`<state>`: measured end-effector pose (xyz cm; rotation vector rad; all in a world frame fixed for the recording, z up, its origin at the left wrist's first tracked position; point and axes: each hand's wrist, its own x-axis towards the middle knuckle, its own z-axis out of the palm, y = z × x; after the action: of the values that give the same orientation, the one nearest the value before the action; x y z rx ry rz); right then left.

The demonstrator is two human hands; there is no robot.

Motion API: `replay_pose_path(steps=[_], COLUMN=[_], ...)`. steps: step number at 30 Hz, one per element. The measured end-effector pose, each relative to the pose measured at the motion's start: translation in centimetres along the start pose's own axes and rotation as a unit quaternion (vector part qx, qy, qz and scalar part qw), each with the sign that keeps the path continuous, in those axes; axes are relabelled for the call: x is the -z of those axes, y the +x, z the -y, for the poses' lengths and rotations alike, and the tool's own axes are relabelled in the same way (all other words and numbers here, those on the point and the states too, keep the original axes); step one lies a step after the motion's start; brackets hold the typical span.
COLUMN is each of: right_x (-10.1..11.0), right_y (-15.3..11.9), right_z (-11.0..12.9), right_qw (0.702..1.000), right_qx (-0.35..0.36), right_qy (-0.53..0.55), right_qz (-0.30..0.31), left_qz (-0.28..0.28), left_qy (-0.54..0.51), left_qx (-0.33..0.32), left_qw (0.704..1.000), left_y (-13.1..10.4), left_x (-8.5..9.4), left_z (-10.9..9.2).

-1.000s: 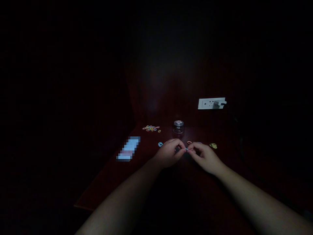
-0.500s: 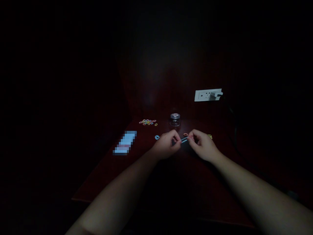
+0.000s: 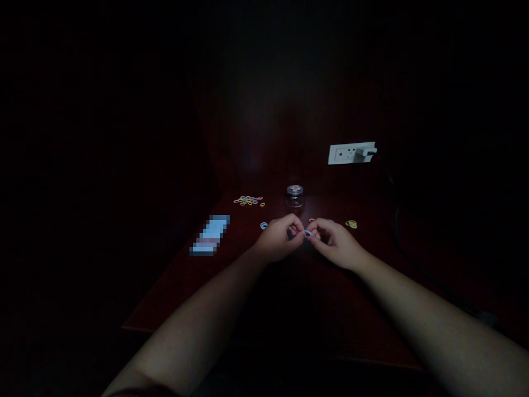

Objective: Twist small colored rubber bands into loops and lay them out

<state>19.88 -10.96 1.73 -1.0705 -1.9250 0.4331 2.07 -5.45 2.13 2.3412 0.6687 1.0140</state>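
Between my two hands is a small light-blue hair tie (image 3: pixel 308 233), slack and curved. My left hand (image 3: pixel 281 238) pinches one side of it between thumb and fingers. The other side is gripped by my right hand (image 3: pixel 335 241), also closed in a pinch. Just left of my left hand lie blue hair ties (image 3: pixel 263 225). A pinkish-orange hair tie (image 3: pixel 311 220) shows partly behind my right fingers. Yellow hair ties (image 3: pixel 351 224) rest on the table beyond my right hand.
A loose pile of mixed-colour hair ties (image 3: pixel 248 200) lies at the table's back left. Near the back middle stands a clear lidded jar (image 3: pixel 295 197). A pixelated bright rectangle (image 3: pixel 210 235) lies at left. A white wall socket (image 3: pixel 351 153) holds a plug, its dark cable running down the right side.
My hands have come closer together, and the blue hair tie has gone from stretched to slack. More of the yellow hair ties now shows. The whole view has shifted slightly.
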Motion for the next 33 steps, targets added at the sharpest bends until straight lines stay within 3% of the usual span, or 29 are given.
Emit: replay_pose_path(steps=[13, 22, 28, 33], right_x=[0.09, -0.16, -0.26, -0.08], right_y=[0.09, 0.06, 0.2, 0.17], right_z=[-0.77, 0.17, -0.37, -0.53], right_qw=[0.999, 1.0, 0.994, 0.997], right_qx=[-0.009, -0.011, -0.032, -0.027], right_qy=[-0.02, 0.019, 0.085, 0.056], right_qz=[-0.042, 0.014, -0.068, -0.036], left_qz=[0.031, -0.028, -0.001, 0.004], left_qy=[-0.003, 0.016, 0.023, 0.018], left_qx=[-0.004, 0.04, 0.015, 0.019], left_qw=[1.0, 0.999, 1.0, 1.0], left_y=[-0.02, 0.21, 0.11, 0.11], left_x=[0.02, 0.14, 0.11, 0.21], left_z=[0.27, 0.51, 0.29, 0.14])
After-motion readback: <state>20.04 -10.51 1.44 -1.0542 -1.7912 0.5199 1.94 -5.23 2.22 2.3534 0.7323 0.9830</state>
